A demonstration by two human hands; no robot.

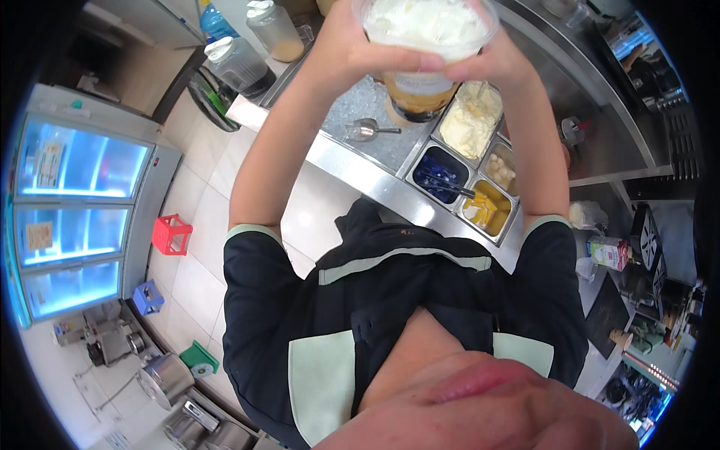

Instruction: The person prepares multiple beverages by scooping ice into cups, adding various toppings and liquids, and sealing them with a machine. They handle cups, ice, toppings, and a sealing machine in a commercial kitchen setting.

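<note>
A clear plastic cup [421,84] hangs in front of me at the top of the view, held between both hands. White foam or ice fills its top; brown liquid and a dark layer show lower down. My left hand [357,53] grips the cup's left side, and my right hand [495,59] its right side, the thumbs nearly meeting on the near wall. Below the cup is a bin of crushed ice [360,104] with a metal scoop [368,130] lying in it. A metal pan of pale cream-like food [471,121] sits beside the ice. Most fingers are hidden behind the cup.
Near the counter edge [365,163] are pans of dark blue jelly [439,169], yellow pieces [484,207] and white balls [499,169]. Plastic pitchers [239,67] stand at left. A red stool [172,234], a blue stool [148,297] and a lit glass-door fridge [79,163] are farther left.
</note>
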